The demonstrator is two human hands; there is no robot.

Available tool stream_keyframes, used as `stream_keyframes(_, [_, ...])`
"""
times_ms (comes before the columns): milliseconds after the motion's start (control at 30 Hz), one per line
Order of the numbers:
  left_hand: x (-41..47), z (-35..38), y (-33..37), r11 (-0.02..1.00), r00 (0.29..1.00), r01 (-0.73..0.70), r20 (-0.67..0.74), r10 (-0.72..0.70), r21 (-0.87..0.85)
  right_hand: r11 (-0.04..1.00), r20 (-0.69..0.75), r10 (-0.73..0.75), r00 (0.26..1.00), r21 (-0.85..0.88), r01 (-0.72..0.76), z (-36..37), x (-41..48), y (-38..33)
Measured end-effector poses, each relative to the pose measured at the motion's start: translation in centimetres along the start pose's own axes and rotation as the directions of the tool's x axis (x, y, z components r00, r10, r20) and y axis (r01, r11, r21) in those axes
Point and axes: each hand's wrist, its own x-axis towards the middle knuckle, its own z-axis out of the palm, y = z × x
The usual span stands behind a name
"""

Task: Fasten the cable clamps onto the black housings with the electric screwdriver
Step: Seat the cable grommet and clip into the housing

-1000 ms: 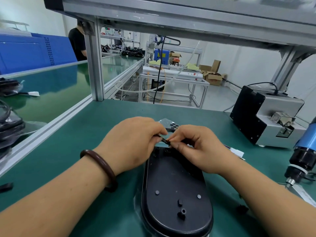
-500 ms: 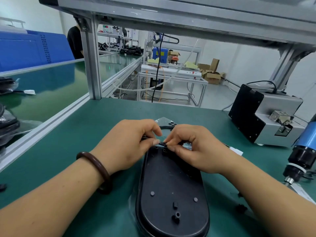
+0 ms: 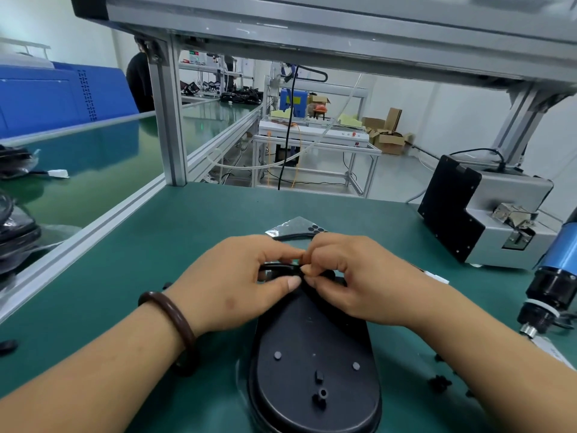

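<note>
1. Head view: we find the black housing (image 3: 315, 354) lying flat on the green bench mat (image 3: 150, 245) at lower centre of the frame, with its narrow end farthest from the viewer.
2. The moulded bosses on its visible face stand bare. We see no screw driven and no cable clamp fastened anywhere on it.
3. We judge the task to be at an early stage. The cable is being seated at the far end, and all fastening remains to be done.
4. The electric screwdriver (image 3: 555, 270) sits at the right edge of the frame, tip down and well apart from both hands, with no hand on it. The grey screw feeder (image 3: 487, 214) stands behind it at upper right.
5. The left hand (image 3: 237, 282) has thumb and forefinger closed in a pinch on the black cable (image 3: 278, 267), which loops over the housing's far end.
6. The right hand (image 3: 352, 282) has its fingers curled tight. Its tips meet the left hand's at the same spot on the cable.
7. Whatever lies under the fingertips is hidden, so we cannot tell whether a clamp is there.
8. Small black parts (image 3: 439, 384) lie loose on the mat at lower right, too small to identify.
</note>
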Motion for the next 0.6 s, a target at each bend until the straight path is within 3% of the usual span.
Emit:
stream_keyframes(267, [-0.3,1.5,0.2,0.995,0.987,0.081,-0.145,-0.07,0.066,0.998,-0.025,0.022,0.999,0.057,-0.021,0.0,-0.5,0.2])
stream_keyframes(500, [0.2,1.3,0.4,0.994,0.993,0.056,-0.106,-0.046,0.094,0.985,0.022,0.072,0.997,0.155,-0.075,-0.5,-0.6,0.6])
stream_keyframes(600, [0.9,1.3,0.1,0.994,0.99,0.101,-0.096,-0.105,-0.047,0.969,0.036,0.101,0.994,0.224,-0.107,-0.7,-0.6,0.6])
